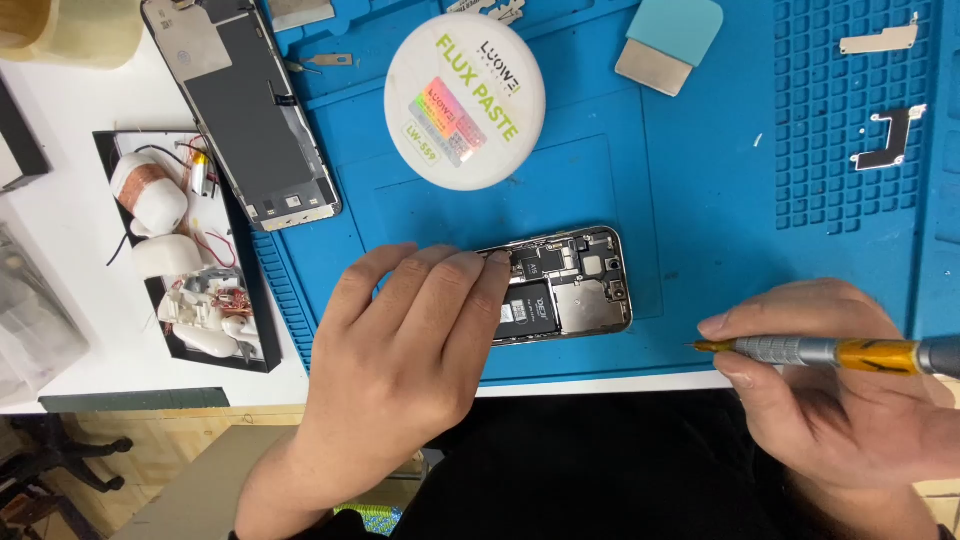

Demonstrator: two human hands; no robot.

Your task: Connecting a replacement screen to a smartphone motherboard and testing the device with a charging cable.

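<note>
Left hand (pixel 400 350): flat, fingers pressing down the opened grey phone body (pixel 565 285), back off, boards bare
Right hand (pixel 835 385): grip closed on the silver-and-yellow precision screwdriver (pixel 830 351), off the phone

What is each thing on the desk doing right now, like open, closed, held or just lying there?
Opened phone: back off, insides showing, flat on the blue mat.
Left hand: pressing flat on the phone.
Right hand: gripping the screwdriver, tip off the phone.
Round white tub: lid on.
Phone screen panel: detached, lying face down.
Scraper: lying unused.
Metal brackets: loose on the mat.
</note>
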